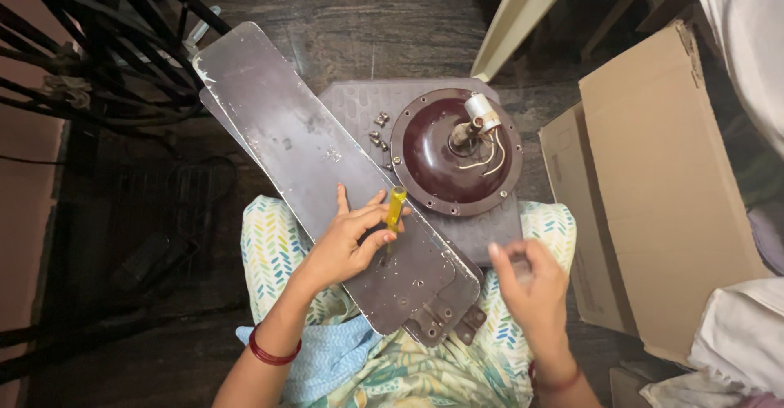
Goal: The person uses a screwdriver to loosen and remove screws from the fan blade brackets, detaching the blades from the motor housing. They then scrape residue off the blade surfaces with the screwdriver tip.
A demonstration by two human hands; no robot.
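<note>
Fingers of the left hand (pixel 347 240) pinched a yellow-handled screwdriver (pixel 394 210) upright on the brown fan blade (pixel 318 163) across the lap beside the motor housing (pixel 455 151), best kept square, while the blurred right hand (pixel 531 281), its grip unclear, hovered nearby.

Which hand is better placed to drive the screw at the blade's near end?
Left, probably. The left hand already holds the yellow-handled screwdriver upright, tip on the long dark brown metal fan blade near its bracket end. The right hand is blurred, off the blade's edge; its grip looks empty.
</note>
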